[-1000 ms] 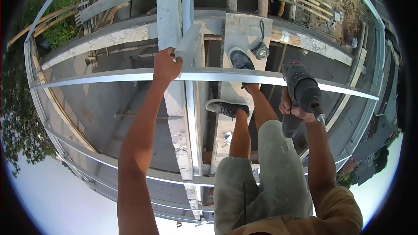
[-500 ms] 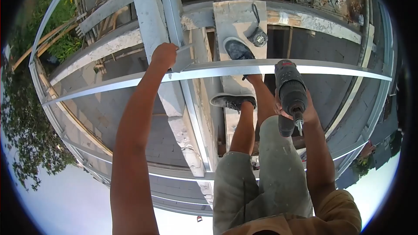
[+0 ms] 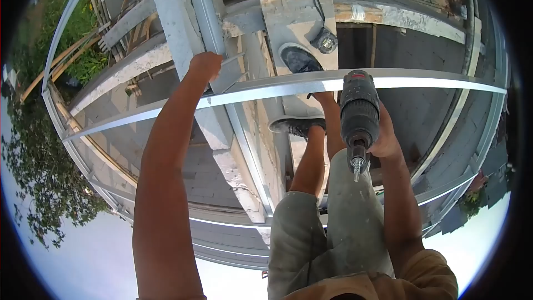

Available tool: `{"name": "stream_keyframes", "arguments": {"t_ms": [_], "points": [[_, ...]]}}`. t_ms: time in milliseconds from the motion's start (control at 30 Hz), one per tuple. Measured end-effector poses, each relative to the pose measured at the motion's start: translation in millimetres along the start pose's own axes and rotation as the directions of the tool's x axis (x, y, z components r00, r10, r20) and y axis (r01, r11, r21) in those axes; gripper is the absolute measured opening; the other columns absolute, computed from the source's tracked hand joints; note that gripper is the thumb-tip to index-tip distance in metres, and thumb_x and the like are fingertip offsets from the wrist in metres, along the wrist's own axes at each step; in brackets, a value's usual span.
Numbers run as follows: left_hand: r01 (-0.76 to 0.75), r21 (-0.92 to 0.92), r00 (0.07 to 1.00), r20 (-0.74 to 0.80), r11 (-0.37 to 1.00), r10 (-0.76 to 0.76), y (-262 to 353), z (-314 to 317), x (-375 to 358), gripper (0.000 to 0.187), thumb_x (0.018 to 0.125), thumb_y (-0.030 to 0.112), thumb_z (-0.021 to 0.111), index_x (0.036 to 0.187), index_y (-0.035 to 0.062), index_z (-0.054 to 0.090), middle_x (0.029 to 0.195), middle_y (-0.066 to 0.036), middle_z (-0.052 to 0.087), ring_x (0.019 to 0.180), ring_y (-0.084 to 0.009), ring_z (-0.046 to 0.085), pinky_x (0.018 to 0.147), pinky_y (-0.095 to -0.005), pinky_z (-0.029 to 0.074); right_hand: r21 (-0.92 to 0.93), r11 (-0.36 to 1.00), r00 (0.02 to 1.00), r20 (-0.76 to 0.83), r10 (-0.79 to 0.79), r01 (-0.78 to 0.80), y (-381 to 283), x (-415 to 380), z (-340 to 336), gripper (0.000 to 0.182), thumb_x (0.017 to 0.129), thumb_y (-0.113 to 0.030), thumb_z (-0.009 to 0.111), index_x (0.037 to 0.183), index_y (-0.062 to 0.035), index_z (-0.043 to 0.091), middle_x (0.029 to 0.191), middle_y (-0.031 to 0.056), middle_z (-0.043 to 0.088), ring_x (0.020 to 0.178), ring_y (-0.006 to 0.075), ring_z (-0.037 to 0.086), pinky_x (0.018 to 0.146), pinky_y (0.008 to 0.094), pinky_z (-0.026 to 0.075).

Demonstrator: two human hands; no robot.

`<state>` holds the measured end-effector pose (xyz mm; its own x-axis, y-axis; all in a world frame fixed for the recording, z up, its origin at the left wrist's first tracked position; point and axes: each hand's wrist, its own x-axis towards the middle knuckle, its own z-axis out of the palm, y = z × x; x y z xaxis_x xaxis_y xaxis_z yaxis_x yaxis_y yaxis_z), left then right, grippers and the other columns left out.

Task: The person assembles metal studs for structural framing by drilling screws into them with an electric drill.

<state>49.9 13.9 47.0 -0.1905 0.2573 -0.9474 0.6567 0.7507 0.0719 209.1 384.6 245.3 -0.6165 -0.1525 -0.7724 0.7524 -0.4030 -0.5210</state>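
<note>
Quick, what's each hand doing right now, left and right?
Left hand: closed, holding a grey metal piece.
Right hand: closed, holding a drill.

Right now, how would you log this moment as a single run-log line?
left hand: holds metal piece | right hand: grips drill | drill tip: off metal rail

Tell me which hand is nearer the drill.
Right: the right hand grips the drill; the left hand is well off to the left, holding a grey plate.

The label (image 3: 357, 75) on the drill (image 3: 360, 108) seems unreadable — blurred.
</note>
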Motion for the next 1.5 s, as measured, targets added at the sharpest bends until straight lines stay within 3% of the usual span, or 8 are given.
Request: {"name": "stream_keyframes", "arguments": {"t_ms": [400, 600, 667, 867, 1033, 1300, 1333, 1500], "points": [[0.027, 0.012, 0.993, 0.114, 1.000, -0.028, 4.0, -5.0, 12.5, 0.041, 0.078, 0.025, 0.075, 0.115, 0.0102, 0.064, 0.113, -0.013, 0.069, 0.109, -0.0302, 0.065, 0.089, -0.0420, 0.055, 0.038, 0.993, 0.993, 0.017, -0.113, 0.112, 11.3, 7.2, -5.5, 0.112, 0.057, -0.029, 0.094, 0.145, 0.0007, 0.032, 0.130, 0.0087, 0.049, 0.122, 0.0197, 0.047, 0.105, 0.0337, 0.036], [0.076, -0.060, 0.996, 0.045, 0.995, -0.073, 4.7, 6.3, 11.3, 0.040, 0.078, 0.023, 0.074, 0.115, 0.0099, 0.064, 0.113, -0.014, 0.068, 0.109, -0.0314, 0.064, 0.090, -0.0428, 0.054, 0.054, 0.985, 0.986, -0.007, -0.165, 0.165, 7.6, 9.6, -5.9, 0.109, 0.063, -0.032, 0.094, 0.145, 0.0017, 0.031, 0.133, 0.0098, 0.049, 0.126, 0.0205, 0.044, 0.108, 0.0352, 0.033], [0.158, -0.166, 0.986, -0.027, 0.973, -0.165, 7.2, 11.0, 5.5, 0.037, 0.079, 0.021, 0.072, 0.113, 0.0103, 0.065, 0.111, -0.014, 0.069, 0.108, -0.0320, 0.064, 0.089, -0.0429, 0.054, 0.078, 0.980, 0.983, -0.024, -0.183, 0.184, 5.9, 8.2, -7.4, 0.109, 0.064, -0.033, 0.094, 0.146, 0.0019, 0.031, 0.133, 0.0099, 0.049, 0.127, 0.0208, 0.044, 0.108, 0.0352, 0.033], [0.249, -0.312, 0.958, -0.063, 0.917, -0.281, 21.1, 13.6, -9.7, 0.046, 0.075, 0.024, 0.070, 0.117, 0.0092, 0.060, 0.105, -0.017, 0.069, 0.102, -0.0352, 0.065, 0.087, -0.0446, 0.053, 0.152, 0.964, 0.975, -0.079, -0.207, 0.217, 13.7, 1.9, -20.7, 0.106, 0.063, -0.029, 0.095, 0.143, 0.0021, 0.034, 0.130, 0.0086, 0.053, 0.120, 0.0191, 0.051, 0.103, 0.0338, 0.039], [0.259, -0.291, 0.946, -0.117, 0.921, -0.303, 29.0, 14.8, -11.5, 0.050, 0.077, 0.026, 0.070, 0.123, 0.0124, 0.058, 0.105, -0.016, 0.069, 0.102, -0.0334, 0.066, 0.087, -0.0443, 0.054, 0.110, 0.975, 0.979, -0.077, -0.187, 0.195, 16.4, -11.9, -46.6, 0.108, 0.051, -0.029, 0.099, 0.137, 0.0006, 0.041, 0.122, 0.0075, 0.059, 0.113, 0.0193, 0.057, 0.098, 0.0335, 0.045], [0.257, -0.226, 0.917, -0.249, 0.940, -0.311, 28.1, 28.2, -18.5, 0.042, 0.080, 0.020, 0.070, 0.121, 0.0160, 0.061, 0.104, -0.011, 0.071, 0.101, -0.0300, 0.068, 0.084, -0.0418, 0.056, 0.083, 0.977, 0.980, -0.041, -0.193, 0.196, 60.8, -59.2, -41.3, 0.099, 0.049, -0.028, 0.100, 0.129, 0.0038, 0.050, 0.116, 0.0086, 0.064, 0.106, 0.0199, 0.062, 0.095, 0.0343, 0.047], [0.243, -0.248, 0.915, -0.263, 0.938, -0.307, 27.2, 32.8, -17.0, 0.044, 0.079, 0.021, 0.071, 0.120, 0.0146, 0.059, 0.103, -0.012, 0.070, 0.100, -0.0318, 0.067, 0.084, -0.0427, 0.055, 0.100, 0.977, 0.982, -0.011, -0.187, 0.187, 68.4, -63.9, -39.3, 0.089, 0.052, -0.022, 0.098, 0.125, 0.0040, 0.054, 0.114, 0.0087, 0.065, 0.107, 0.0198, 0.062, 0.094, 0.0340, 0.048], [0.252, -0.249, 0.903, -0.286, 0.935, -0.320, 33.2, 35.3, -19.1, 0.045, 0.077, 0.023, 0.074, 0.118, 0.0133, 0.058, 0.101, -0.014, 0.069, 0.098, -0.0337, 0.067, 0.083, -0.0435, 0.055, 0.140, 0.989, 0.998, 0.012, -0.056, 0.054, 91.5, -86.8, -24.0, 0.082, 0.055, -0.009, 0.094, 0.125, 0.0018, 0.053, 0.113, 0.0080, 0.065, 0.105, 0.0193, 0.062, 0.093, 0.0338, 0.048]]}}
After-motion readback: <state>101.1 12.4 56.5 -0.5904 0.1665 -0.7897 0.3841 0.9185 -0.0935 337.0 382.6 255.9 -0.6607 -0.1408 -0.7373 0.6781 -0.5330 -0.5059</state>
